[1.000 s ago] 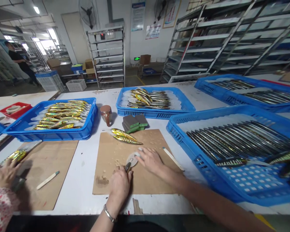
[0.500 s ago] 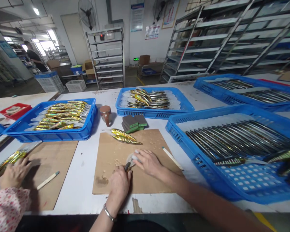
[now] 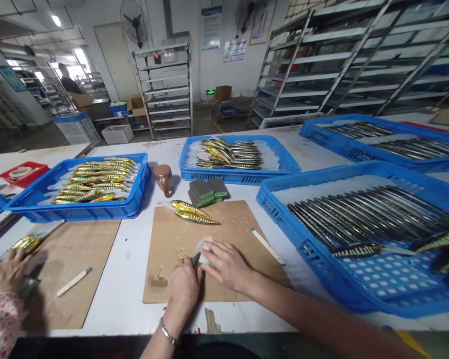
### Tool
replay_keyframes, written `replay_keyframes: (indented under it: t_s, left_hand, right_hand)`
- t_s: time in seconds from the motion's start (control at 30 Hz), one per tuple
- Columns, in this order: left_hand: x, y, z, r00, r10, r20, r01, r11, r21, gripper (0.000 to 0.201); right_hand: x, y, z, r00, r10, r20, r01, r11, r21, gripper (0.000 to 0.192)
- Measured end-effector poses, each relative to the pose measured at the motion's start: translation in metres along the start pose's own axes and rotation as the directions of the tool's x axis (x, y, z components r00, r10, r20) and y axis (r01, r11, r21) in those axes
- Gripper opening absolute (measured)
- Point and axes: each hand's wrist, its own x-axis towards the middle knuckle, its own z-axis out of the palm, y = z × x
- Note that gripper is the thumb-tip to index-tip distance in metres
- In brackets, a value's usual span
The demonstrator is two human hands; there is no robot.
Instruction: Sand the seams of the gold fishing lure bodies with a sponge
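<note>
My left hand (image 3: 184, 285), with a silver bracelet at its wrist, is closed around a dark, slim fishing lure (image 3: 196, 259), most of it hidden in the palm. At the lure's front end, the fingers of my right hand (image 3: 225, 264) press on its rounded clear lip (image 3: 204, 244). Both hands rest low over a sheet of brown cardboard (image 3: 228, 222). Just beyond them lie two gold striped lures (image 3: 194, 215). On the cardboard's right side is a pale stick (image 3: 267, 247) with a green-blue tip.
Dark sanding blocks (image 3: 206, 191) and a brown-topped cup (image 3: 163, 179) stand behind the cardboard. Blue trays of lures sit at left (image 3: 136, 204), back (image 3: 239, 176) and right (image 3: 280, 219). A co-worker's hand (image 3: 5, 274) works at the left beside another cardboard sheet (image 3: 93, 249).
My right hand has shifted slightly down and left against the lure's lip, and more of the lip shows. The co-worker's hand has moved left; a person in the background has moved right.
</note>
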Motion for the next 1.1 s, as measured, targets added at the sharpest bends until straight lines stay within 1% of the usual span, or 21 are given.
replay_keyframes:
  t_s: [0.03, 0.13, 0.17, 0.27, 0.3, 0.33, 0.37, 0.43, 0.5, 0.57, 0.63, 0.67, 0.73, 0.8, 0.9, 1.0, 1.1]
  left_hand:
    - [0.001, -0.001, 0.001, 1.000, -0.003, -0.001, 0.003, 1.000, -0.001, 0.035]
    - [0.002, -0.002, 0.002, 1.000, -0.011, -0.006, 0.011, 1.000, 0.002, 0.037]
    - [0.003, -0.003, 0.002, 1.000, -0.009, -0.002, 0.009, 1.000, 0.006, 0.035]
    - [0.003, -0.003, 0.000, 1.000, 0.005, 0.018, -0.005, 1.000, 0.014, 0.032]
    - [0.002, -0.003, -0.001, 1.000, 0.007, 0.016, -0.008, 1.000, 0.014, 0.032]
    - [0.002, -0.003, -0.001, 1.000, 0.007, 0.013, -0.007, 1.000, 0.013, 0.032]
    - [0.003, -0.004, -0.001, 1.000, 0.005, 0.009, -0.005, 1.000, 0.008, 0.033]
    - [0.003, -0.004, -0.001, 1.000, 0.008, -0.002, -0.008, 1.000, -0.001, 0.034]
    - [0.004, -0.007, 0.000, 0.999, 0.031, -0.011, -0.031, 0.999, -0.007, 0.031]
    - [0.004, -0.011, 0.001, 0.998, 0.057, -0.020, -0.058, 0.998, -0.020, 0.026]
    - [0.003, -0.017, 0.000, 0.996, 0.086, -0.022, -0.087, 0.996, -0.036, 0.020]
    - [0.002, -0.022, -0.002, 0.994, 0.106, -0.036, -0.107, 0.994, -0.037, 0.019]
    - [0.000, -0.032, -0.005, 0.983, 0.155, -0.099, -0.157, 0.987, -0.016, 0.018]
    - [-0.003, -0.042, -0.009, 0.961, 0.204, -0.186, -0.204, 0.979, 0.017, 0.021]
    - [-0.006, -0.054, -0.013, 0.920, 0.255, -0.299, -0.253, 0.966, 0.046, 0.024]
    - [-0.006, -0.060, -0.014, 0.874, 0.276, -0.400, -0.263, 0.961, 0.087, 0.023]
    - [-0.005, -0.060, -0.014, 0.839, 0.319, -0.440, -0.292, 0.947, 0.130, 0.021]
  right_hand:
    - [0.001, 0.000, -0.001, 1.000, 0.004, 0.003, -0.004, 1.000, 0.000, 0.026]
    - [0.002, 0.000, -0.004, 0.996, 0.086, 0.003, -0.086, 0.995, -0.047, 0.020]
    - [0.002, -0.002, -0.005, 0.997, 0.075, -0.002, -0.075, 0.996, -0.046, 0.022]
    - [-0.008, -0.008, -0.008, 0.998, -0.060, -0.004, 0.060, 0.998, 0.006, 0.030]
    - [-0.013, -0.007, -0.009, 0.997, -0.078, -0.001, 0.078, 0.997, 0.001, 0.031]
    - [-0.018, -0.004, -0.009, 0.998, -0.065, 0.007, 0.065, 0.998, -0.023, 0.031]
    - [-0.023, 0.001, -0.009, 1.000, -0.024, 0.016, 0.025, 0.998, -0.061, 0.029]
    - [-0.032, 0.012, -0.008, 0.996, 0.088, 0.017, -0.085, 0.987, -0.134, 0.026]
    - [-0.040, 0.021, -0.005, 0.986, 0.168, 0.000, -0.166, 0.976, -0.141, 0.024]
    - [-0.046, 0.021, 0.000, 0.978, 0.209, -0.019, -0.210, 0.970, -0.120, 0.023]
    - [-0.050, 0.016, 0.006, 0.973, 0.225, -0.052, -0.230, 0.967, -0.107, 0.021]
    - [-0.052, 0.012, 0.009, 0.970, 0.231, -0.079, -0.238, 0.965, -0.106, 0.021]
    - [-0.054, 0.007, 0.015, 0.961, 0.238, -0.140, -0.253, 0.962, -0.104, 0.022]
    - [-0.055, 0.004, 0.021, 0.950, 0.251, -0.184, -0.273, 0.957, -0.103, 0.023]
    - [-0.055, 0.004, 0.027, 0.940, 0.273, -0.204, -0.295, 0.951, -0.089, 0.022]
    - [-0.054, 0.004, 0.029, 0.933, 0.286, -0.216, -0.302, 0.952, -0.044, 0.021]
    - [-0.053, 0.003, 0.027, 0.928, 0.287, -0.237, -0.301, 0.953, -0.026, 0.022]
